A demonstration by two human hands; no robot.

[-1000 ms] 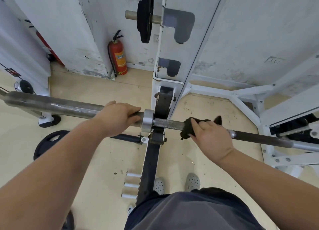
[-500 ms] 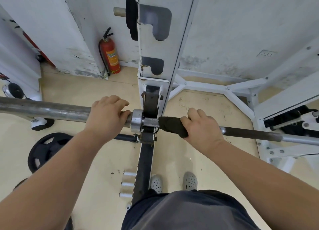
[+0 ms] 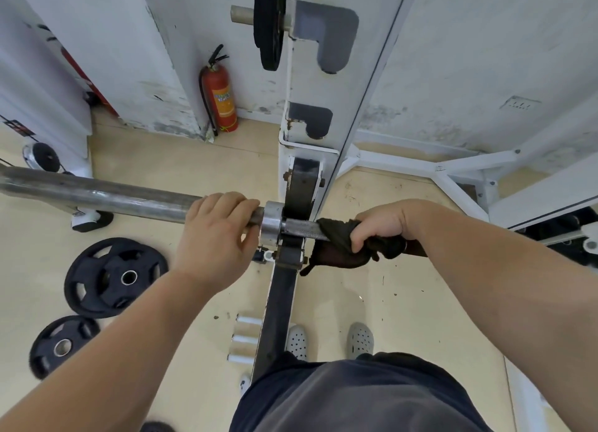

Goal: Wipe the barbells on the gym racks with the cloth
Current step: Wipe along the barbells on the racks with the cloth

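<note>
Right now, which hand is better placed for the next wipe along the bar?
Right. The right hand grips the cloth wrapped round the barbell shaft; the left hand is bare, holding the sleeve beside the collar, likely steadying it.

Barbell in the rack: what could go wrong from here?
The cloth hangs loose under the right hand, close to the rack hook, and might snag. The left hand grips the barbell beside its collar; if the bar rolls, it could slip. Weight plates on the floor could trip a sidestep.
</note>
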